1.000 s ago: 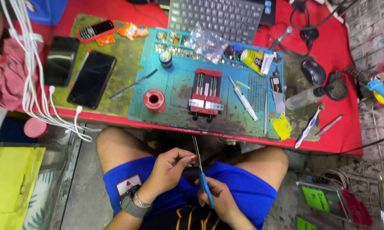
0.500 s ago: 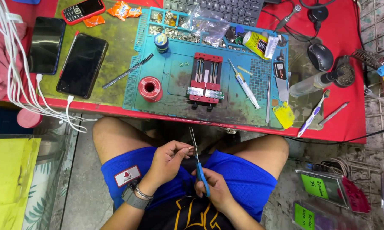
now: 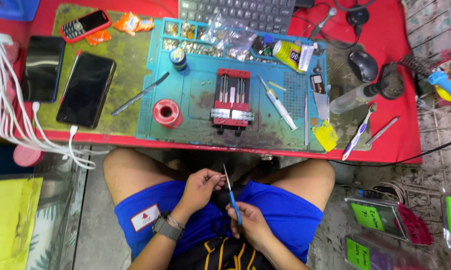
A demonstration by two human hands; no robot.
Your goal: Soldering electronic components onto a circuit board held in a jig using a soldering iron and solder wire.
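Over the lap, below the red table [image 3: 385, 45], the left hand [image 3: 198, 187] pinches thumb and fingertips together on something too small to make out, perhaps a tiny part. Just right of it, the right hand [image 3: 250, 225] is closed around the blue handle of the tweezers [image 3: 230, 192], whose metal tip points up, near the left fingertips.

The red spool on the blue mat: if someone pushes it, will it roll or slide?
The red spool stands on its flat end on the blue mat, so it would probably slide, not roll. It looks small and likely light. Tipped onto its side, it could roll.
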